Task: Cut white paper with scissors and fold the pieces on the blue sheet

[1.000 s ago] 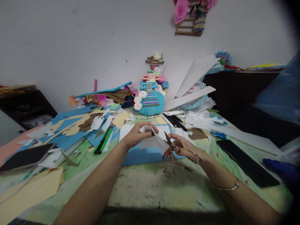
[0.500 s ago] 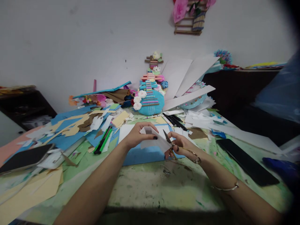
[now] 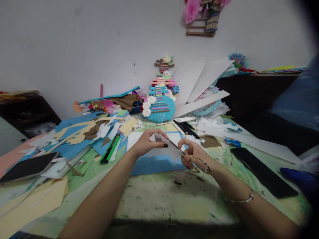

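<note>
My left hand (image 3: 147, 143) pinches a piece of white paper (image 3: 165, 153) between thumb and fingers, its top edge folded over. In my right hand (image 3: 193, 154) is a pair of gold-handled scissors (image 3: 176, 145), fingers in the loops. The blades lie along the right edge of the white paper, pointing up and left toward my left thumb, and look nearly closed. Below both hands a blue sheet (image 3: 152, 167) rests on the table, with a white sheet (image 3: 133, 138) partly on it.
A green and black utility knife (image 3: 109, 148) lies left of my hands. Black pens (image 3: 185, 127) lie behind them. Phones rest at left (image 3: 28, 167) and right (image 3: 263, 172). Paper scraps (image 3: 74, 132) cover the left side. A blue paper guitar (image 3: 161, 109) leans at the wall.
The scissor blades have come together along the paper's edge, where they stood apart before. My right hand has turned slightly, while my left hand keeps its place.
</note>
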The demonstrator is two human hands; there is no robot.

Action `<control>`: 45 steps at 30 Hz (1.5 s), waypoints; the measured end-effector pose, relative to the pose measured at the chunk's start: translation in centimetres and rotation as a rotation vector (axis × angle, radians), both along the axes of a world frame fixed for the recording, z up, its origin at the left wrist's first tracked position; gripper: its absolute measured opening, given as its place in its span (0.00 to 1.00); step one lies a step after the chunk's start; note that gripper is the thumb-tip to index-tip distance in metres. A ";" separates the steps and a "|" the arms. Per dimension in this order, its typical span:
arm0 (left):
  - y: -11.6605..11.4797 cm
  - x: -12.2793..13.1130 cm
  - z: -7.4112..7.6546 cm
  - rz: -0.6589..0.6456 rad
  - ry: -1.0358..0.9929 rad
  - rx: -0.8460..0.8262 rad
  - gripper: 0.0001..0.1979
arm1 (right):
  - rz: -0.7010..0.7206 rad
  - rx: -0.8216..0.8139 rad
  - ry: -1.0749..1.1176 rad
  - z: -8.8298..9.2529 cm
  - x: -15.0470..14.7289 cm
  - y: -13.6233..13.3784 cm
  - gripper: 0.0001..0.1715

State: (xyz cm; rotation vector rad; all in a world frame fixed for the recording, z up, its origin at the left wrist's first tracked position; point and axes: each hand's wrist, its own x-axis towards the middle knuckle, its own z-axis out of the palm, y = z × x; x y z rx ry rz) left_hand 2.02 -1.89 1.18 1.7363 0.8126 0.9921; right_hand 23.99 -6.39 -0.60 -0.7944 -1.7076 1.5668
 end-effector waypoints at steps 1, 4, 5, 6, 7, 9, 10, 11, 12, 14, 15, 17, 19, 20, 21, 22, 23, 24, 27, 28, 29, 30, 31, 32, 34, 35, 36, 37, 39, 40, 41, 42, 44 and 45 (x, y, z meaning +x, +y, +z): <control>0.1 0.0 0.0 0.009 0.001 0.002 0.14 | -0.012 -0.013 -0.011 -0.1 0.0 0.0 0.36; 0.3 -0.1 -0.2 0.029 -0.011 0.004 0.15 | -0.031 -0.042 -0.018 -0.3 -0.1 0.2 0.36; 0.3 -0.1 -0.2 0.034 -0.027 -0.001 0.16 | -0.041 -0.040 0.002 -0.3 -0.1 0.2 0.35; 0.4 -0.2 -0.3 0.038 -0.046 -0.010 0.16 | -0.048 -0.041 0.025 -0.4 -0.1 0.3 0.33; 0.4 -0.2 -0.3 0.042 -0.064 -0.021 0.16 | -0.051 -0.048 0.042 -0.4 -0.1 0.4 0.32; 0.6 -0.4 -0.4 0.053 -0.085 -0.042 0.15 | -0.054 -0.069 0.048 -0.4 -0.1 0.4 0.31; 0.6 -0.4 -0.5 0.055 -0.089 -0.048 0.14 | -0.044 -0.078 0.036 -0.4 0.0 0.4 0.30; 0.6 -0.5 -0.5 0.051 -0.087 -0.051 0.13 | -0.021 -0.081 0.019 -0.3 0.0 0.4 0.30; 0.7 -0.6 -0.5 0.042 -0.085 -0.050 0.13 | 0.004 -0.071 0.007 -0.3 0.1 0.3 0.30; 0.7 -0.7 -0.5 0.014 -0.076 -0.045 0.12 | 0.068 -0.031 -0.006 0.0 0.2 0.2 0.30; 0.7 -0.8 -0.5 0.000 -0.064 -0.043 0.12 | 0.100 -0.014 -0.017 0.2 0.2 0.1 0.30; 0.7 -0.8 -0.4 -0.020 -0.035 -0.044 0.12 | 0.125 0.002 -0.043 0.6 0.2 -0.1 0.31; 0.7 -0.7 -0.4 -0.036 -0.013 -0.049 0.12 | 0.129 0.009 -0.074 0.7 0.2 -0.1 0.33; 0.6 -0.7 -0.4 -0.047 -0.009 -0.053 0.12 | 0.126 0.019 -0.084 0.7 0.2 -0.1 0.33; 0.6 -0.7 -0.4 -0.059 -0.009 -0.058 0.11 | 0.124 0.034 -0.089 0.7 0.3 -0.1 0.33; 0.6 -0.6 -0.4 -0.072 -0.012 -0.064 0.11 | 0.127 0.052 -0.094 0.5 0.3 0.0 0.33; 0.6 -0.6 -0.4 -0.084 -0.015 -0.068 0.11 | 0.133 0.066 -0.100 0.3 0.4 0.1 0.33; 0.6 -0.5 -0.4 -0.093 -0.017 -0.068 0.11 | 0.140 0.076 -0.102 0.1 0.5 0.2 0.33; 0.3 -0.3 -0.2 -0.109 -0.010 -0.065 0.11 | 0.148 0.074 -0.090 -0.5 0.7 0.3 0.35; 0.2 -0.2 -0.2 -0.113 -0.001 -0.068 0.11 | 0.142 0.073 -0.083 -0.6 0.7 0.3 0.36; 0.1 -0.2 -0.1 -0.113 0.010 -0.073 0.12 | 0.135 0.072 -0.076 -0.7 0.7 0.3 0.36; 0.1 -0.1 -0.1 -0.111 0.023 -0.080 0.12 | 0.125 0.072 -0.073 -0.7 0.6 0.3 0.36; 0.0 -0.1 0.0 -0.106 0.035 -0.085 0.12 | 0.112 0.071 -0.072 -0.7 0.5 0.2 0.36; -0.1 -0.1 0.0 -0.099 0.044 -0.088 0.12 | 0.098 0.070 -0.069 -0.6 0.4 0.2 0.37; -0.1 -0.2 0.0 -0.087 0.058 -0.087 0.12 | 0.069 0.058 -0.069 -0.3 0.2 0.0 0.37; 0.0 -0.2 -0.1 -0.085 0.062 -0.086 0.11 | 0.054 0.047 -0.065 -0.2 0.1 -0.1 0.38; 0.0 -0.3 -0.1 -0.084 0.064 -0.085 0.11 | 0.044 0.028 -0.064 -0.1 0.0 -0.2 0.38; 0.0 -0.3 -0.2 -0.081 0.066 -0.086 0.11 | 0.039 0.004 -0.066 0.0 0.0 -0.2 0.38; 0.1 -0.4 -0.2 -0.071 0.061 -0.088 0.11 | 0.034 -0.041 -0.067 0.1 -0.1 -0.3 0.38; 0.1 -0.4 -0.2 -0.066 0.055 -0.089 0.11 | 0.035 -0.050 -0.064 0.0 -0.1 -0.3 0.37; 0.1 -0.4 -0.2 -0.063 0.049 -0.089 0.11 | 0.037 -0.051 -0.057 0.0 -0.1 -0.2 0.36; 0.2 -0.4 -0.2 -0.058 0.040 -0.086 0.11 | 0.037 -0.049 -0.046 -0.1 -0.1 -0.2 0.34; 0.3 -0.6 -0.3 -0.039 0.015 -0.071 0.12 | 0.032 -0.052 -0.023 -0.3 0.0 0.0 0.30; 0.5 -0.7 -0.3 -0.027 0.000 -0.061 0.12 | 0.029 -0.061 -0.022 -0.4 0.0 0.2 0.29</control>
